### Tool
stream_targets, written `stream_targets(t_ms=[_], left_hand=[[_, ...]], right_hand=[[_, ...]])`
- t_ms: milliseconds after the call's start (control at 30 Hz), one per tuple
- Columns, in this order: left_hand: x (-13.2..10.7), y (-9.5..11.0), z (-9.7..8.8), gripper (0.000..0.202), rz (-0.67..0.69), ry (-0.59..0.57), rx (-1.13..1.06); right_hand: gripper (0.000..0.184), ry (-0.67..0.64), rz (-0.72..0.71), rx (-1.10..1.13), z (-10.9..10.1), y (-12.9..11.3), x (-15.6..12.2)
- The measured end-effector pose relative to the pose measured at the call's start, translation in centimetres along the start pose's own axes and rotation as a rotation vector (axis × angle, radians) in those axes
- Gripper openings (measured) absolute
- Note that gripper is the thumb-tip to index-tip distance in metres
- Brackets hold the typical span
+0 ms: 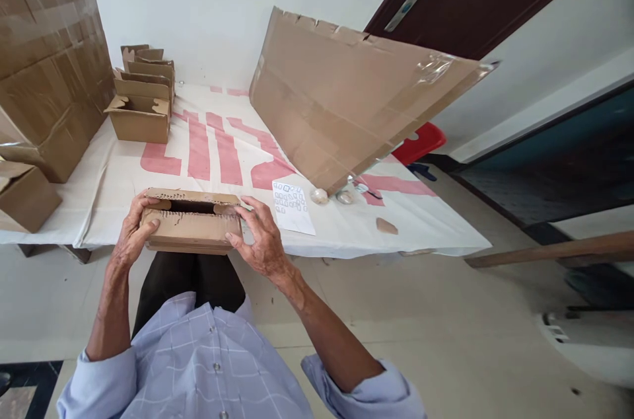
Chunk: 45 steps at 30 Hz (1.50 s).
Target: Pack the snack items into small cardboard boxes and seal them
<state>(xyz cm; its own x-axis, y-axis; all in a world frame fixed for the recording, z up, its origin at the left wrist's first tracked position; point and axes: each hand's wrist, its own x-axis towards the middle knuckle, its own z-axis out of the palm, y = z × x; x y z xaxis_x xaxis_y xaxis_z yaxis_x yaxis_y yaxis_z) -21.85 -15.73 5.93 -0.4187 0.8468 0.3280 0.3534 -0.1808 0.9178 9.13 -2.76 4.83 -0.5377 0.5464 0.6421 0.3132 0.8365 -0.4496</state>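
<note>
A small brown cardboard box (pixel 191 227), partly folded with a slot open along its top, sits at the near edge of the white-and-red cloth (pixel 222 154). My left hand (pixel 133 228) grips its left end, fingers curled over the top flap. My right hand (pixel 261 237) wraps the right end, thumb pressing the front panel. Both hands hold the box above my lap.
Several folded small boxes (pixel 143 98) stand in a row at the back left. Large taped cartons (pixel 49 62) fill the left side. A big flat cardboard sheet (pixel 347 95) leans at the right. A sticker sheet (pixel 292 206), tape rolls (pixel 319 195) and a cardboard scrap (pixel 386 227) lie close by.
</note>
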Motion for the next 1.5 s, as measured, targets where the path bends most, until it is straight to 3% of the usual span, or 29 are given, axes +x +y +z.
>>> stream_targets(t_ms=[100,300,600,833,1133,1500], left_hand=[[0.0,-0.1,0.0,0.044,-0.004,-0.011,-0.001],[0.1,-0.3,0.1,0.053,-0.033,0.012,-0.017],[0.0,-0.2,0.2,0.043,-0.019,-0.003,-0.011],[0.2,-0.1,0.1,0.045,0.007,-0.023,0.026],[0.1,-0.6,-0.1,0.045,0.025,-0.059,0.085],[-0.3,-0.4,-0.3,0.045,0.028,-0.087,0.121]], right_hand=[[0.053,-0.025,-0.067,-0.012,-0.2,-1.0,0.4],[0.034,-0.223,-0.291,-0.087,-0.6,-2.8,2.6],[0.021,-0.328,-0.399,-0.152,-0.5,-4.7,3.4],[0.049,-0.376,-0.24,-0.143,-0.4,-3.7,5.1],[0.061,-0.644,-0.069,-0.303,-3.1,-3.9,7.0],[0.073,-0.591,0.013,-0.121,-3.1,-2.1,5.3]])
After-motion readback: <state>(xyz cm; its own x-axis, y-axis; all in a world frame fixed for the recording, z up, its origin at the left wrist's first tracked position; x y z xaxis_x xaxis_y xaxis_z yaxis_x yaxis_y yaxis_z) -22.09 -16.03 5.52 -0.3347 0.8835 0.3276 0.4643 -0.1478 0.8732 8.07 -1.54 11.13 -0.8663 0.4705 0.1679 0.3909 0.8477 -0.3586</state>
